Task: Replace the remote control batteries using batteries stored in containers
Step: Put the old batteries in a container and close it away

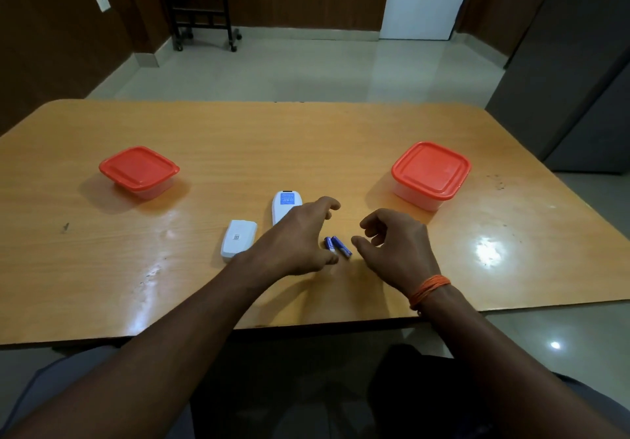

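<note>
A white remote control lies face down near the middle of the wooden table, its lower part hidden behind my left hand. Its white battery cover lies detached to the left. Two small blue batteries rest side by side on the table between my hands. My left hand hovers with curled fingers, its thumb touching the left battery. My right hand is just right of the batteries, fingers apart, holding nothing. Two clear containers with red lids stand closed, one at the left and one at the right.
The table's near edge runs just below my wrists. An orange thread band circles my right wrist. Beyond the table lie a tiled floor, a black wheeled stand and a grey cabinet at the right.
</note>
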